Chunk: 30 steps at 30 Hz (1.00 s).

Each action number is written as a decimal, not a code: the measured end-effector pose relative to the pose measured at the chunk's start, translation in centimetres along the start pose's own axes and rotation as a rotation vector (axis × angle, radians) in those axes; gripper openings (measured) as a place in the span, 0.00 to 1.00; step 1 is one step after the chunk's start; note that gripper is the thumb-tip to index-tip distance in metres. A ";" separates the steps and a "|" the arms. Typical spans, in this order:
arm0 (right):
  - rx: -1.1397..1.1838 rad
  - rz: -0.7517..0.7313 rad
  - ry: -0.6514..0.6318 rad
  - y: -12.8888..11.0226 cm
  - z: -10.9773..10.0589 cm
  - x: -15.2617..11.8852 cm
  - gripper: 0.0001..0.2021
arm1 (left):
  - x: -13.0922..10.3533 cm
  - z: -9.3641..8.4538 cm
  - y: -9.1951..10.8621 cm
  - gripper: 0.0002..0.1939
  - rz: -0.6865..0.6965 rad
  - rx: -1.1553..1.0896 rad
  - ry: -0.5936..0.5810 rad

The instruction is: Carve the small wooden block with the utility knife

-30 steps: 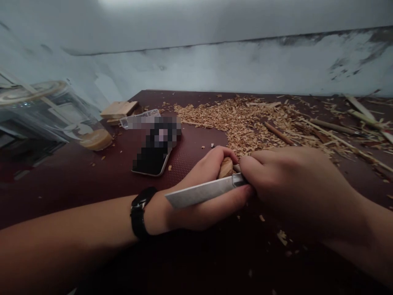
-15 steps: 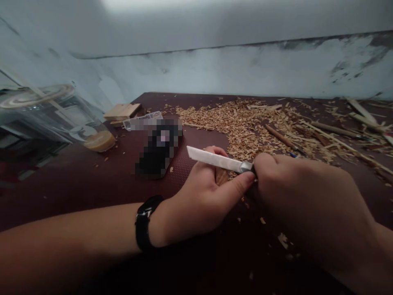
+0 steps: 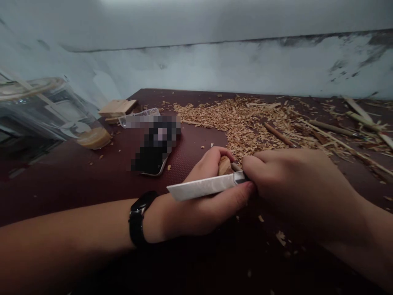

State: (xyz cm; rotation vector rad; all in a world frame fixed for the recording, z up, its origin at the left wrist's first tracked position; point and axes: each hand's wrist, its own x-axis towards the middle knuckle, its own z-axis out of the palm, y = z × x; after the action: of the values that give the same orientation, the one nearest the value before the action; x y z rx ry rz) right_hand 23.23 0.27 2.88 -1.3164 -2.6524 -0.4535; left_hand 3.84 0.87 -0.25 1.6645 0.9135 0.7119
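Note:
My left hand (image 3: pixel 202 205) is wrapped round a small piece of wood (image 3: pixel 225 166), whose light brown end shows between thumb and fingers. The rest of the wood is hidden. In my right hand (image 3: pixel 285 180) is a utility knife (image 3: pixel 202 186), its long pale blade pointing left across my left hand. Most of the knife's handle is covered by my fist. The left thumb presses near the base of the blade. Both hands meet above the dark red table (image 3: pixel 196 139).
Wood shavings (image 3: pixel 239 123) spread over the table's back and right, with a brown-handled tool (image 3: pixel 279 135) and sticks among them. At left are a phone (image 3: pixel 155 147), a clear plastic case (image 3: pixel 139 117), wooden blocks (image 3: pixel 116 107) and a plastic cup with a straw (image 3: pixel 92 137).
The knife blade has swung lower and turned its flat side more toward me. More of the wood's end now shows above the blade. The view has shifted slightly.

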 end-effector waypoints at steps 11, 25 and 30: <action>-0.193 0.164 0.051 -1.6 0.2 -0.4 0.15 | 0.8 1.4 -1.1 0.21 0.006 -0.306 0.144; 0.163 -0.052 -0.136 0.1 -0.3 0.4 0.03 | 0.2 -1.3 -0.2 0.33 0.047 0.013 -0.089; 0.181 0.034 -0.183 -0.1 0.3 0.5 0.07 | 0.5 -1.6 -0.3 0.34 0.022 0.033 -0.154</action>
State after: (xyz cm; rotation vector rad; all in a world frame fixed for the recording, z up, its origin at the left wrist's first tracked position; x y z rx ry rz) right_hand 22.86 0.76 2.69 -1.4053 -2.7326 -0.0888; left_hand 2.74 2.10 -0.12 1.7350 0.8029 0.5770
